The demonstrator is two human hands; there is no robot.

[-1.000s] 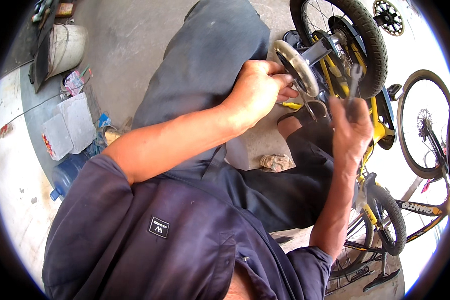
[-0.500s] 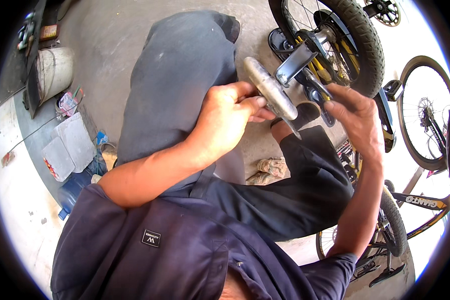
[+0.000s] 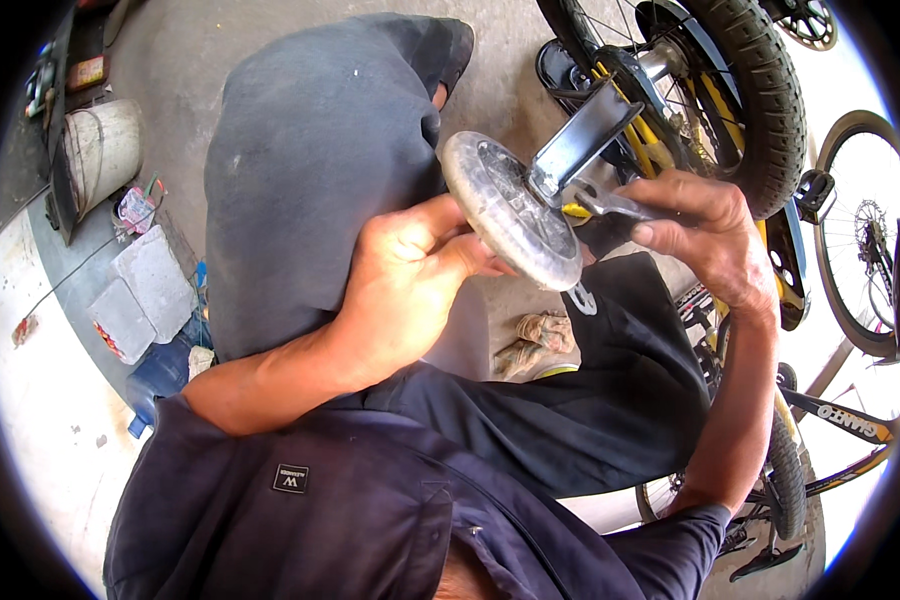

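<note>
A small training wheel (image 3: 513, 225) with a clear, greyish tyre is tilted above my lap. A dark metal bracket (image 3: 582, 140) rises from its hub. At the tyre's near left edge, my left hand (image 3: 400, 280) is closed, thumb and fingers around it. Below the wheel pokes out the ring end of a second metal tool (image 3: 581, 298); its rest is hidden behind the wheel. From the right, my right hand (image 3: 705, 235) grips an open-ended wrench (image 3: 620, 205). The wrench's jaw is near the hub and bracket foot; whether it touches a nut I cannot tell.
A bicycle's knobby wheel (image 3: 770, 110) stands close beyond my right hand. Other bicycles (image 3: 860, 235) are on the right. A pair of gloves (image 3: 540, 335) lies on the floor below my hands. On the left are a white bucket (image 3: 105, 150) and a blue water bottle (image 3: 160, 380).
The wheel has turned from nearly edge-on to show its side face, and shifted left with my left hand. The wrench in my right hand has come to the hub.
</note>
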